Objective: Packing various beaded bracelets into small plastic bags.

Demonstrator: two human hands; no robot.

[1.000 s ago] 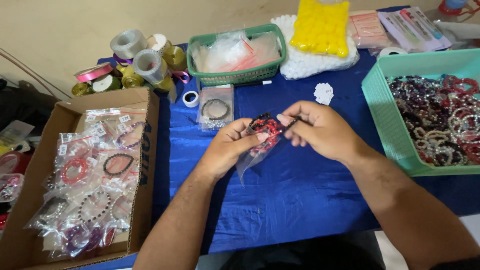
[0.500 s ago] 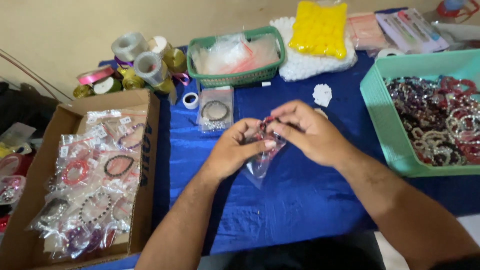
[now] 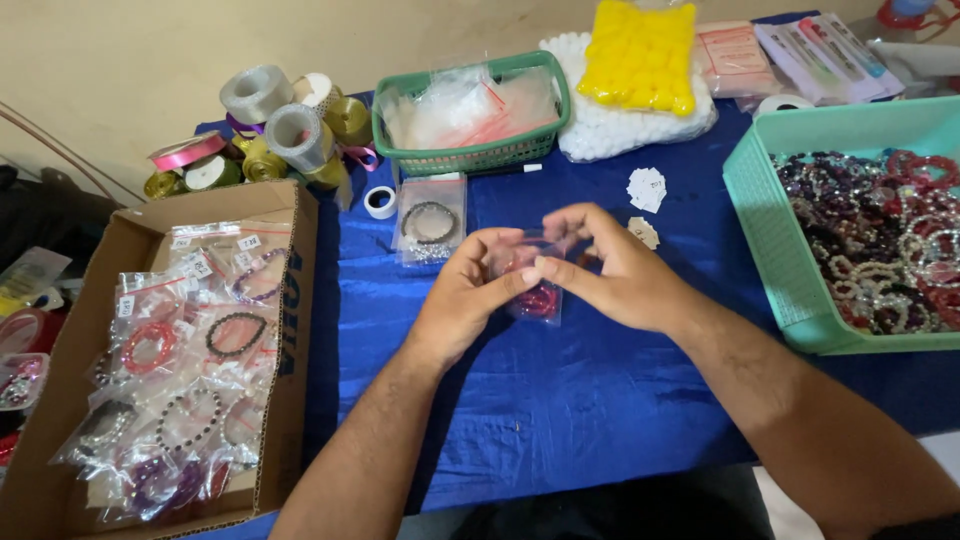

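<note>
Clear plastic: small bag (image 3: 540, 290) hangs between both hands above the blue desk (image 3: 560, 420), mouth up, long axis near vertical.
Contents: red bead bracelet (image 3: 538, 300) already inside.
Left hand (image 3: 462, 300): grip pinching the bag's top edge.
Right hand (image 3: 610, 270): grip pinching the same edge.
Done: bagged bracelets fill the cardboard box (image 3: 285, 340).
Left: loose bracelets heaped in the teal basket (image 3: 775, 250).
</note>
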